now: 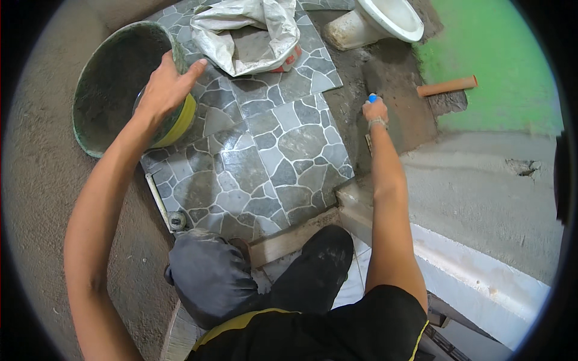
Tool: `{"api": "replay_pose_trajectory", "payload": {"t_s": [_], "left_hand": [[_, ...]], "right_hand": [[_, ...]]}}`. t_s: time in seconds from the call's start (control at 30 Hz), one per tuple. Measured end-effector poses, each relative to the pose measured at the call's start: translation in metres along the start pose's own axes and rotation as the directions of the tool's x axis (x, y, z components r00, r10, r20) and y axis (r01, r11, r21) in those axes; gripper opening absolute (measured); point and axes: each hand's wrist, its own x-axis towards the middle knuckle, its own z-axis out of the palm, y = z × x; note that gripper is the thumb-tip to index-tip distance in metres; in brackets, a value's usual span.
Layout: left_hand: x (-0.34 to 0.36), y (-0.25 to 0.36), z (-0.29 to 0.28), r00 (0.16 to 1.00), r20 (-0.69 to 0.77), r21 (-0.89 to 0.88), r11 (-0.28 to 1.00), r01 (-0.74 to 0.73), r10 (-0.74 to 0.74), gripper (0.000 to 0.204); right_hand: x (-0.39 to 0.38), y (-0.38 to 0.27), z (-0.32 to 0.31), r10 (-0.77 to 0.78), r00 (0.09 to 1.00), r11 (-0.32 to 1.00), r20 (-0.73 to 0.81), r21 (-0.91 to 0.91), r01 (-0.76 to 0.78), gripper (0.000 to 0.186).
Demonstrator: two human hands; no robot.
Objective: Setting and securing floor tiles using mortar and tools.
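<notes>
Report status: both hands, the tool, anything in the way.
Left hand on tilted bucket. Right hand holding blue-ended tool over untiled floor. Orange pipe to the right, toilet bowl beyond, both clear of hands.

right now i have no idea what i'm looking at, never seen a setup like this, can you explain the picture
There is no machine here, just a person's two bare hands. The one picture comes from a wide camera worn on the head, looking down, so straight edges bend. The left hand is over the rim of a bucket. The right hand is closed around a blue tool, mostly hidden. An open sack stands on stone-patterned tiles. Right of it are a toilet and an orange pipe.
</notes>
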Motion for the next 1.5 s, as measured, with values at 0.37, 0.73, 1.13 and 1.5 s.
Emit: {"api": "replay_pose_trajectory", "payload": {"t_s": [0.37,0.73,1.13,1.5], "left_hand": [[0.0,0.0,0.0,1.0,-0.004,0.019,1.0,0.007,-0.007,0.096],[-0.004,0.004,-0.001,1.0,-0.013,-0.003,1.0,0.002,-0.002,0.094],[-0.001,0.002,0.001,1.0,-0.003,-0.031,0.999,-0.006,0.006,0.094],[-0.001,0.001,0.0,0.999,-0.038,0.005,0.999,-0.033,0.033,0.094]], "right_hand": [[0.012,-0.041,0.007,-0.16,0.977,0.985,0.144,-0.034,0.166,0.046],[0.027,-0.054,0.022,-0.194,0.964,0.977,0.183,-0.054,0.207,0.046],[0.025,0.002,-0.013,0.05,0.998,0.998,-0.037,0.031,-0.049,0.048],[-0.013,-0.007,0.015,0.12,0.992,0.951,-0.032,0.292,-0.106,0.05]]}}
